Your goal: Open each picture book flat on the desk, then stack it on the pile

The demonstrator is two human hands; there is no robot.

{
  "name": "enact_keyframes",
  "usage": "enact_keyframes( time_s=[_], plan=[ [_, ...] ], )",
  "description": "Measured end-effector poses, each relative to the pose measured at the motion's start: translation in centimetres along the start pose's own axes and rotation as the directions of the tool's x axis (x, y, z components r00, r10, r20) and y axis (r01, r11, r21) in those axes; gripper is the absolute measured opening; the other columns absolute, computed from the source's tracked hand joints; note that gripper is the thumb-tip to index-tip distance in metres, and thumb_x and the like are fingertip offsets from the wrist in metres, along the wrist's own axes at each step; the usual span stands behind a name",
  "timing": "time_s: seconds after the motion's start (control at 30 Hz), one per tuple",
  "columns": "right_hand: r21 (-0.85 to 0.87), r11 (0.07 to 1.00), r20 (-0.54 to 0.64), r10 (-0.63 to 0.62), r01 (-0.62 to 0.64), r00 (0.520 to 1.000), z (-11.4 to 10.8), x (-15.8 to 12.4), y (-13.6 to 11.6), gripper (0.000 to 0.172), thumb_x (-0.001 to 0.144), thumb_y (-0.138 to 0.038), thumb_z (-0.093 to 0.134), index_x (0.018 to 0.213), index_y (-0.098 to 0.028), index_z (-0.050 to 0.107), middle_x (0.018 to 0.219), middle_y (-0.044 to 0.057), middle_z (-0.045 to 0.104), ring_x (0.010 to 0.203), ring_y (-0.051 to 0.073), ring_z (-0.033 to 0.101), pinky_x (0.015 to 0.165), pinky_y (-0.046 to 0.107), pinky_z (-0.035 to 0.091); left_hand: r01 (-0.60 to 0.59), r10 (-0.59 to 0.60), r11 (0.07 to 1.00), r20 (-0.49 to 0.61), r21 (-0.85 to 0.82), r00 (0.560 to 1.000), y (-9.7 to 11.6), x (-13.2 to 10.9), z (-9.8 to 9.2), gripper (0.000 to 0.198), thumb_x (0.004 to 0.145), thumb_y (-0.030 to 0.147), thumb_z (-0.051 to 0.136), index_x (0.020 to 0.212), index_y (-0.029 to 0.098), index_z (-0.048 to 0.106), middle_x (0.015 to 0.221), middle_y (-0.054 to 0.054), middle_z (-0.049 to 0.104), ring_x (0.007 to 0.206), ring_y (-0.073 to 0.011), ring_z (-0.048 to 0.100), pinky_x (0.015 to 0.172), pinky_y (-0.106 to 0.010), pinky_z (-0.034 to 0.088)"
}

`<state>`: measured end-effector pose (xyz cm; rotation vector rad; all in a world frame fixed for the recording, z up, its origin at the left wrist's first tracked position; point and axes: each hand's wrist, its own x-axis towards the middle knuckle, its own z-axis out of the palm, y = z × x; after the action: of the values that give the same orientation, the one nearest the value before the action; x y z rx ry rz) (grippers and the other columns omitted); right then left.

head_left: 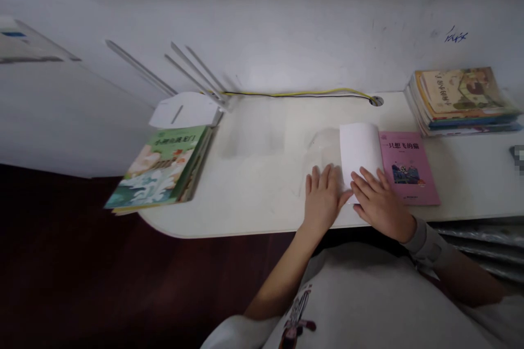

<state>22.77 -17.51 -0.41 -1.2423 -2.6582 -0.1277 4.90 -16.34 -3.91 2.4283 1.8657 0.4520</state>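
Observation:
A pink book (429,180) lies on the white desk in front of me, its printed side facing up. A blank white page or flap (360,147) extends from the book's left side. Across the lower part of that white sheet and the pink book's edge rests my right hand (379,199), fingers stretched out. My left hand (323,196) lies flat on the desk just left of the sheet, fingers spread, its thumb at the sheet's lower edge. Neither hand grips anything.
A stack of books with a green cover (167,163) sits at the desk's left end, before a white router (186,109) with upright antennas. Another book stack (462,101) is at the back right. A yellow cable (286,94) runs along the wall to a desk hole (376,101).

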Motion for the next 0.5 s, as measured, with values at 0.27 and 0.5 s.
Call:
enact_keyframes(
  time_s=[0.27, 0.5],
  plan=[
    [0.016, 0.988, 0.011, 0.153, -0.153, 0.988, -1.2, 8.4, 7.1, 0.051, 0.092, -0.037, 0.046, 0.137, -0.012, 0.045, 0.146, 0.019, 0.039, 0.134, 0.034, 0.035, 0.104, 0.052, 0.029, 0.019, -0.019, 1.0, -0.015, 0.004, 1.0, 0.2, -0.2, 0.4, 0.065, 0.089, 0.053, 0.048, 0.139, 0.011, 0.043, 0.145, -0.021, 0.043, 0.139, -0.0431, 0.026, 0.106, -0.06, 0.033],
    [-0.05, 0.964, 0.146, 0.266, -0.262, 0.953, 0.4, 10.7, 9.9, 0.062, 0.082, -0.048, 0.061, 0.132, -0.015, 0.049, 0.132, 0.021, 0.05, 0.121, 0.035, 0.043, 0.095, 0.05, 0.034, 0.032, -0.032, 0.999, -0.029, 0.01, 0.999, 0.2, -0.1, 0.7, 0.07, 0.089, 0.057, 0.045, 0.138, 0.007, 0.042, 0.145, -0.023, 0.041, 0.137, -0.0448, 0.028, 0.105, -0.06, 0.033]
  ],
)
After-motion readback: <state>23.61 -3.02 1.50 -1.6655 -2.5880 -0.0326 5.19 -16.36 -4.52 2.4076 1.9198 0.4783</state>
